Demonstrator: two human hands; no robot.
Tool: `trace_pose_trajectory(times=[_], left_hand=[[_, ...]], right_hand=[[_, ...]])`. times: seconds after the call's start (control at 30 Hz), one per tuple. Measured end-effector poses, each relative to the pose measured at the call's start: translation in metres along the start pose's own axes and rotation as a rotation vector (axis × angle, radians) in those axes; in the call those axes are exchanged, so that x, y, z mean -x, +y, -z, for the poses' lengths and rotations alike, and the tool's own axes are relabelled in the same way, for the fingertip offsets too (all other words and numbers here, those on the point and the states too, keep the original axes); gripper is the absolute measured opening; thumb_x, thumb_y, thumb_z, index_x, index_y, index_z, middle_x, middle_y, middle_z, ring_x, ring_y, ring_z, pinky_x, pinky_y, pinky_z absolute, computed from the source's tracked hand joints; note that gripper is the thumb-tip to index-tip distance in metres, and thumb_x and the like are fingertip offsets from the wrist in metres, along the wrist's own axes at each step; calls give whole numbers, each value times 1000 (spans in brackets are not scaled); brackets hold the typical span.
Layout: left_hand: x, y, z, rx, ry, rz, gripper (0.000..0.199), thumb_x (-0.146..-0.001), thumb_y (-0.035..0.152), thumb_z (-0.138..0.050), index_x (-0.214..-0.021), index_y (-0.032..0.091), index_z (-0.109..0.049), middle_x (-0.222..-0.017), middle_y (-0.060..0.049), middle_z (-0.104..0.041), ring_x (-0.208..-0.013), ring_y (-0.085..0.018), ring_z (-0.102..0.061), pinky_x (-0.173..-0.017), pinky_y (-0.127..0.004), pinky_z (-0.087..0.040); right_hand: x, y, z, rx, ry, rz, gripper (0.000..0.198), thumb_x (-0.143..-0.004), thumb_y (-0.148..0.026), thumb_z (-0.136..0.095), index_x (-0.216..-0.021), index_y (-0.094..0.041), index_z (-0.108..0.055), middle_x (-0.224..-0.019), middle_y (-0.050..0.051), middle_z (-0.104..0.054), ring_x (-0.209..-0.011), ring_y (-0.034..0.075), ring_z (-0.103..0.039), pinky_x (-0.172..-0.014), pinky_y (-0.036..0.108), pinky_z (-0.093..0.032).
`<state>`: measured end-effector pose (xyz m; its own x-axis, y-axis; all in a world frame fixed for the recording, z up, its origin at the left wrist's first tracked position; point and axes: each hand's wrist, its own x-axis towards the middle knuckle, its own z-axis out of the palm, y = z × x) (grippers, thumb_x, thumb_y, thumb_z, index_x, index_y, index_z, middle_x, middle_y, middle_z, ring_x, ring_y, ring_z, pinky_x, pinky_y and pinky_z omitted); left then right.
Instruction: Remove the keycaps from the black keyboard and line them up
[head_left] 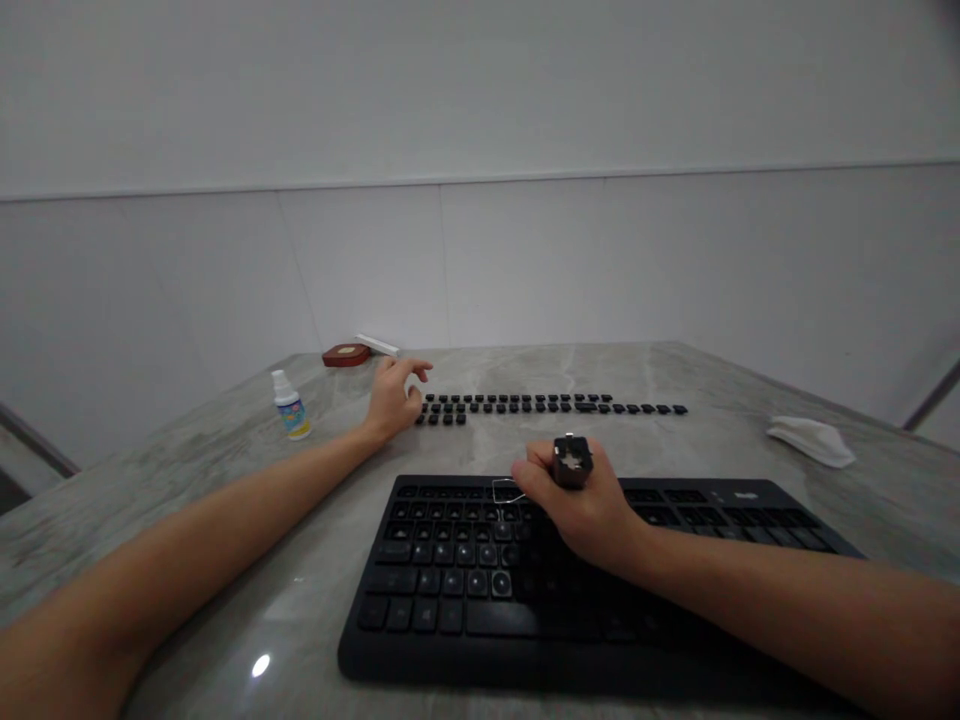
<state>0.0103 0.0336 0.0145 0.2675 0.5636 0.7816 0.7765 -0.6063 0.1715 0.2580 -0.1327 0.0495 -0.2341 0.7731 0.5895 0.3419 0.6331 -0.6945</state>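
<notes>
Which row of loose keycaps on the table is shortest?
The front row, nearest the keyboard: only a few caps show at its left end, while both rows behind run much farther right.

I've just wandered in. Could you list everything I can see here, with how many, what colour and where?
Keyboard: 1, black, on the table in front, some keycaps missing
Loose keycaps: three rows, too small to count surely, black, beyond the keyboard
Handled tool: 1, black, in the right hand
Wire loop: 1, silvery, beside the right thumb
Bottle: 1, white with blue-and-yellow label, left
Case: 1, reddish-brown, far left
Strip: 1, white, behind the case
Cloth or tissue: 1, white, right
Table: 1, grey marbled, beneath everything
Wall: pale grey, behind
Left hand: 1, bare, by the keycaps
Right hand: 1, bare, above the keyboard
</notes>
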Motion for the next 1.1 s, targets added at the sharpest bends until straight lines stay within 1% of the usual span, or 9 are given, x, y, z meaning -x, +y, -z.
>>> trace_pose_trajectory(times=[0.1,0.17,0.23,0.3,0.43,0.5,0.6,0.8,1.1], left_hand=[[0,-21,2,-35,69,85,44,-60,-3,-42,-91,18,-66,-79,-4,-65,-86,-26,-50,-85,-39,-42],[2,-29,0,-44,58,113,43,-56,-3,-41,-83,19,-66,-72,-3,-63,-82,-25,-50,-78,-37,-43],[4,-32,-1,-42,17,100,41,-55,-1,-41,-80,20,-66,-69,-2,-63,-80,-25,-50,-75,-36,-43],[4,-30,1,-33,-39,41,36,-58,1,-43,-78,20,-65,-69,-2,-62,-81,-24,-50,-75,-36,-43],[5,-21,10,-34,-179,-147,20,-61,10,-51,-75,20,-61,-74,-4,-61,-87,-26,-49,-81,-40,-41],[6,-17,12,-51,-249,-227,19,-58,12,-53,-75,20,-59,-75,-5,-60,-91,-28,-48,-82,-43,-39],[6,-11,11,-87,-314,-297,24,-54,13,-53,-77,20,-56,-76,-6,-58,-92,-29,-47,-79,-44,-37],[5,-8,7,-145,-344,-327,24,-53,13,-51,-77,20,-50,-73,-7,-55,-88,-29,-46,-72,-42,-35],[5,-7,7,-154,-379,-304,19,-54,13,-53,-72,20,-50,-70,-6,-57,-85,-28,-46,-71,-41,-33]], right_hand=[[0,1,0,-14,-5,10,37,-78,-26,-47,-50,-23,-23,-49,-7,-19,-46,8,-21,-42,23,-19],[0,1,0,-24,-6,13,37,-77,-25,-47,-49,-23,-23,-49,-7,-19,-46,8,-21,-42,23,-19],[0,2,0,-30,-10,17,37,-77,-24,-47,-49,-23,-23,-49,-7,-19,-45,8,-21,-42,23,-19],[0,1,0,-33,-14,20,37,-76,-23,-47,-49,-23,-22,-49,-7,-18,-45,7,-20,-42,23,-19],[0,0,1,-37,-30,29,36,-76,-23,-47,-50,-22,-22,-49,-7,-18,-45,7,-20,-41,23,-18],[0,-1,2,-27,-38,40,36,-75,-23,-47,-50,-22,-22,-49,-7,-17,-45,7,-20,-42,23,-18],[0,-1,1,-22,-42,49,36,-74,-22,-48,-50,-22,-22,-49,-7,-17,-45,7,-20,-41,23,-18],[1,-1,-1,-44,-57,32,37,-75,-22,-48,-50,-23,-21,-49,-7,-17,-45,7,-20,-41,23,-18],[1,0,0,-31,-70,30,37,-75,-22,-49,-50,-22,-21,-49,-7,-18,-45,7,-20,-41,23,-19]])
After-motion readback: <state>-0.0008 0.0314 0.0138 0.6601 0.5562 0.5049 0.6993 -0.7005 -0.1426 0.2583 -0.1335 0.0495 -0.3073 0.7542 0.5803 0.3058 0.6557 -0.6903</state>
